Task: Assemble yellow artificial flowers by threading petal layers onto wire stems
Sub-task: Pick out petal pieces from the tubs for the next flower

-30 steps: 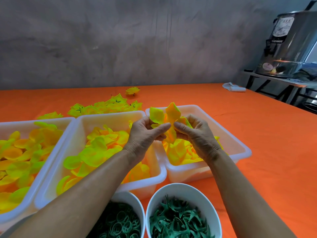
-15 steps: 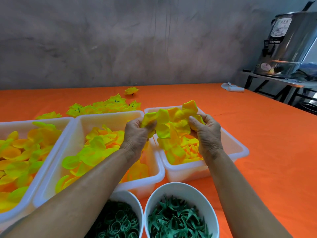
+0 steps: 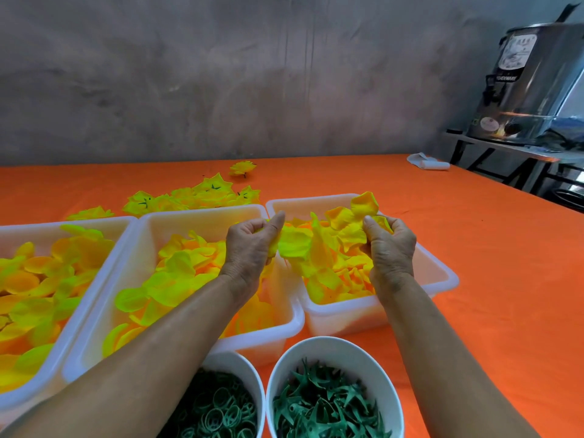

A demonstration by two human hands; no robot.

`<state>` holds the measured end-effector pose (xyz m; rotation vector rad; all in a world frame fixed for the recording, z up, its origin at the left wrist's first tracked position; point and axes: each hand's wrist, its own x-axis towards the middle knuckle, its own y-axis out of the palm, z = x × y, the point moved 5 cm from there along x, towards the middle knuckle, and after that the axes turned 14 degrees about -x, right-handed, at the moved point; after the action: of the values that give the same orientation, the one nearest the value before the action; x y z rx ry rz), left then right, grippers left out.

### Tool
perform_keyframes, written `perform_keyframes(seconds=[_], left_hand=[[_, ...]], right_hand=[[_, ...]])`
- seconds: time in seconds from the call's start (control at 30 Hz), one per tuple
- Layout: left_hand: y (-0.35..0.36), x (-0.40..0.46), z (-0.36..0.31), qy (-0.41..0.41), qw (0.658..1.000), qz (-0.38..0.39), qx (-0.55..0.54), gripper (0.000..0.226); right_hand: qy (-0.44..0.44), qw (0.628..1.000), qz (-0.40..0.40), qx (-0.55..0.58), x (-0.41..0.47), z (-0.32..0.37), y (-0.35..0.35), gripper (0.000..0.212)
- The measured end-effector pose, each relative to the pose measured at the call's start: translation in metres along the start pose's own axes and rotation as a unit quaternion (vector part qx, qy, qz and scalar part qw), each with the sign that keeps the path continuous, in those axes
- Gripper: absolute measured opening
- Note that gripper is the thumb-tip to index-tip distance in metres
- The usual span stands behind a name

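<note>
At frame centre, the left hand (image 3: 252,240) and right hand (image 3: 390,245) each pinch the petals (image 3: 319,240) with curled fingers, likely pulling layers apart above the tray (image 3: 442,279).

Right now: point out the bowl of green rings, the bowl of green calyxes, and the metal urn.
bowl of green rings (image 3: 249,373), head view, on its white rim
bowl of green calyxes (image 3: 331,344), head view, on its far rim
metal urn (image 3: 534,86), head view, on its steel side

An orange table (image 3: 474,279) bears white bins (image 3: 442,276), bowls (image 3: 335,346) and finished flowers (image 3: 202,197).
</note>
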<state>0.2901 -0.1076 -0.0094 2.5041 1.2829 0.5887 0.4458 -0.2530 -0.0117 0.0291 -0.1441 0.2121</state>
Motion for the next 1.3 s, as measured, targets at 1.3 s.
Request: perform_keyframes(seconds=[1.3], left_hand=[[-0.003, 0.003, -0.001, 0.017, 0.999, -0.021, -0.038, 0.012]], right_hand=[[0.019, 0.963, -0.053, -0.262, 0.007, -0.010, -0.002, 0.035]])
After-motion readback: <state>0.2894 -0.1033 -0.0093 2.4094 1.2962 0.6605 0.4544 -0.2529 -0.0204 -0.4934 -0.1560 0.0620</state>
